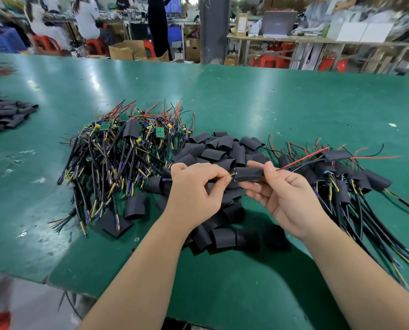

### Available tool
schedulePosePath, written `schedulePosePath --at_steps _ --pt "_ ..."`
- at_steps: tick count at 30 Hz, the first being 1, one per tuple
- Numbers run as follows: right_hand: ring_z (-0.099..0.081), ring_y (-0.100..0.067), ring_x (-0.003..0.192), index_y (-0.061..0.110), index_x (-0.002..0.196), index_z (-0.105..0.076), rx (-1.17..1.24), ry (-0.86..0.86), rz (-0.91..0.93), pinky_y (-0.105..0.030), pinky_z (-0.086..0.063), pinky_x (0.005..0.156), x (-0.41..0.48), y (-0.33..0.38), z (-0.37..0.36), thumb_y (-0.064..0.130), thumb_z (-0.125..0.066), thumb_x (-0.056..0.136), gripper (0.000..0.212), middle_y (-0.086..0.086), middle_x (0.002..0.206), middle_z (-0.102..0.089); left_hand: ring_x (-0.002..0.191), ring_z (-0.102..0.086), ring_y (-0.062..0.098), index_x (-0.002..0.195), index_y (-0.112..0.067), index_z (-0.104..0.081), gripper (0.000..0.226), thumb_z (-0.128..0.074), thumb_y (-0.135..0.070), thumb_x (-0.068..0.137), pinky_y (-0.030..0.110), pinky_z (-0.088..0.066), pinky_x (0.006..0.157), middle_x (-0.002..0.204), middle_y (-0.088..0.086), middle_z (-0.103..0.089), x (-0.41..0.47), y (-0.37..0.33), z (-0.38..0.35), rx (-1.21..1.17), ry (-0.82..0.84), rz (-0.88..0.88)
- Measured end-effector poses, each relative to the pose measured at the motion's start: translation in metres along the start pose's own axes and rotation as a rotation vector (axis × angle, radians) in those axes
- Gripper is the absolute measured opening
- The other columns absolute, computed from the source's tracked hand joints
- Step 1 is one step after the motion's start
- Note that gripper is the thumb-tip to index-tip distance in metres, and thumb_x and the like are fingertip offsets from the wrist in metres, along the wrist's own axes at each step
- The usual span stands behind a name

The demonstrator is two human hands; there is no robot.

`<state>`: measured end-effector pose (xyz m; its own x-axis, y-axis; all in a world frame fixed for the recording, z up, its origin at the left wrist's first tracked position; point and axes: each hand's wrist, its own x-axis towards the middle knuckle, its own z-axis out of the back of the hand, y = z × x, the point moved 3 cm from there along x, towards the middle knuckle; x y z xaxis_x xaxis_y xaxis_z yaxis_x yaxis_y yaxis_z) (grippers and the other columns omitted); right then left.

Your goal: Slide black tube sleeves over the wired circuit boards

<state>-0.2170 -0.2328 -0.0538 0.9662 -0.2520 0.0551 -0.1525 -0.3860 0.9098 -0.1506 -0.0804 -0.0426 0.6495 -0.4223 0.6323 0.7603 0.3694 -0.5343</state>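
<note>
Grips the black tube sleeve [250, 175] between curled right hand [289, 198] fingers [254, 186] above the loose sleeve pile [222, 148], over the table's [246, 96] near middle; pinches the wired circuit board [234, 175] by its yellow-and-blue end at the sleeve mouth with left hand [194, 189] fingers [219, 178]. Could jam the board crooked in the flattened sleeve if pulled askew, or strain the thin red wire [303, 158] trailing out the other end.

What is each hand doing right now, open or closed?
Left hand: closed, pinching the end of the wired board.
Right hand: closed, holding the black tube sleeve.
</note>
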Motion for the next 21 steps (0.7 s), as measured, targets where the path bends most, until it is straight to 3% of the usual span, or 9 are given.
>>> schedulePosePath --at_steps 5,9,13,16,19,21 --pt "-0.073 -0.021 0.086 0.016 0.084 -0.08 -0.064 -0.003 0.015 -0.023 -0.055 0.069 -0.001 -0.004 -0.004 0.027 -0.056 0.082 0.026 0.011 0.119 -0.068 0.066 -0.051 0.005 0.074 -0.024 -0.069 0.008 -0.064 -0.023 0.081 0.036 -0.025 0.075 0.071 -0.012 -0.065 0.0 -0.002 -0.001 0.064 -0.019 -0.045" --pt "-0.073 -0.022 0.08 0.017 0.083 -0.079 -0.094 -0.04 -0.006 -0.022 -0.055 0.065 -0.002 -0.004 -0.005 0.029 -0.056 0.082 0.027 -0.011 0.123 -0.065 0.064 -0.046 0.007 0.072 -0.023 -0.066 0.008 -0.066 -0.019 0.079 0.04 -0.027 0.072 0.065 -0.011 -0.059 0.0 -0.004 -0.004 0.118 -0.028 -0.105" --pt "-0.071 -0.02 0.081 0.012 0.093 -0.075 -0.062 -0.036 -0.012 -0.022 -0.054 0.065 -0.004 -0.001 -0.007 0.028 -0.058 0.079 0.028 -0.009 0.115 -0.068 0.063 -0.047 0.009 0.072 -0.024 -0.067 0.008 -0.068 -0.021 0.079 0.04 -0.027 0.072 0.065 -0.013 -0.059 0.0 -0.003 -0.005 0.125 -0.042 -0.11" --pt "-0.064 -0.016 0.079 0.016 0.114 -0.065 -0.08 -0.05 0.018 -0.025 -0.055 0.07 -0.005 0.0 -0.012 0.017 -0.065 0.073 0.04 -0.01 0.093 -0.064 0.064 -0.053 0.011 0.076 -0.026 -0.071 0.007 -0.069 -0.027 0.082 0.04 -0.029 0.072 0.069 -0.014 -0.064 0.0 -0.005 -0.005 0.143 -0.077 -0.144" --pt "-0.066 -0.013 0.068 0.012 0.108 -0.063 0.106 -0.212 0.083 -0.021 -0.055 0.063 0.0 0.015 -0.006 -0.004 -0.059 0.083 0.03 -0.006 0.078 -0.061 0.066 -0.053 0.003 0.093 -0.028 -0.072 0.017 -0.058 -0.037 0.09 0.036 -0.029 0.075 0.077 -0.02 -0.065 -0.001 -0.01 -0.004 0.078 -0.093 -0.152" --pt "-0.067 -0.011 0.068 0.012 0.095 -0.058 0.287 -0.328 0.133 -0.018 -0.054 0.062 0.004 0.033 0.012 -0.003 -0.055 0.088 0.016 -0.003 0.076 -0.064 0.063 -0.049 -0.002 0.101 -0.026 -0.07 0.026 -0.047 -0.036 0.095 0.035 -0.032 0.075 0.07 -0.022 -0.058 0.0 -0.008 -0.001 0.012 -0.087 -0.116"
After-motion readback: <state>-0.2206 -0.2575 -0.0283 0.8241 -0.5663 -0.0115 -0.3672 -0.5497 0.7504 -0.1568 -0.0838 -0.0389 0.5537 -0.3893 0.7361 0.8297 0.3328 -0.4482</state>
